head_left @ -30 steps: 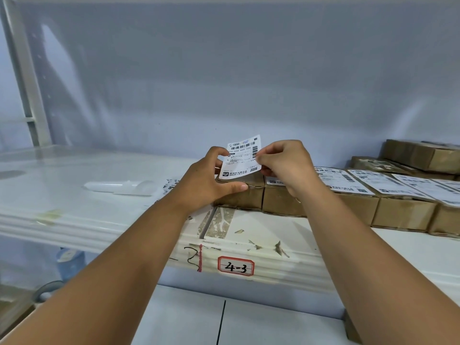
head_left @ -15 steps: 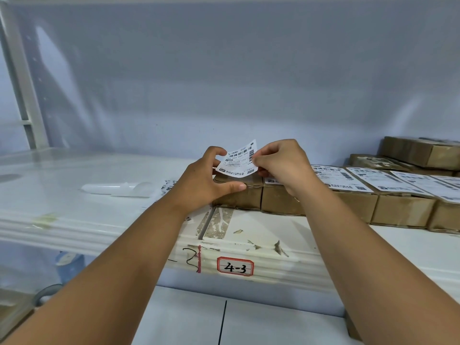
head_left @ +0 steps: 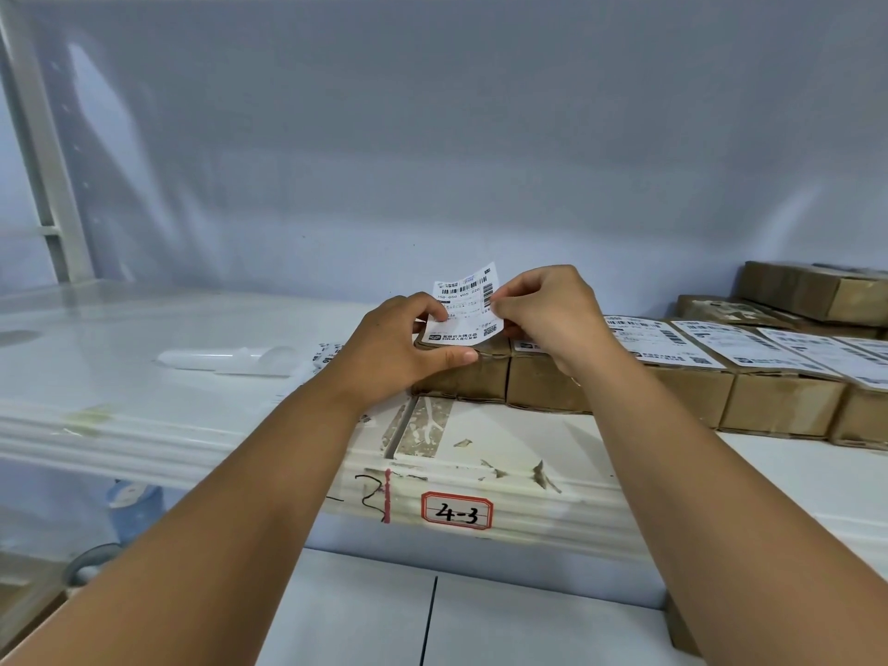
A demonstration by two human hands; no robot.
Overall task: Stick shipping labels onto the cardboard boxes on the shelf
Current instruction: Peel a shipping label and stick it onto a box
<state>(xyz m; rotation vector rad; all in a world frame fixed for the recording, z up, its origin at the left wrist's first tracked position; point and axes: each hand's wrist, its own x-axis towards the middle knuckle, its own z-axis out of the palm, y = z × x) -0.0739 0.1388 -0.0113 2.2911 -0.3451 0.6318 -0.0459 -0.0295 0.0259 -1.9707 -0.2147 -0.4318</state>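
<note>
A white shipping label (head_left: 465,310) with barcodes stands tilted up over the leftmost cardboard box (head_left: 463,374) on the white shelf (head_left: 192,425). My left hand (head_left: 399,350) pinches the label's left edge, with its thumb lying across the box's front top edge. My right hand (head_left: 543,314) pinches the label's right edge. The label's lower edge lies on the box top. To the right runs a row of boxes (head_left: 778,401) that carry labels on top.
A strip of label backing (head_left: 226,360) lies on the shelf to the left. More labelled boxes (head_left: 817,293) are stacked at the back right. A red-framed tag "4-3" (head_left: 456,510) marks the shelf's front edge. A shelf upright (head_left: 43,151) stands at the far left.
The label's top edge dipped toward the box half a second ago and now stands more upright again. Both hands stay at the leftmost box.
</note>
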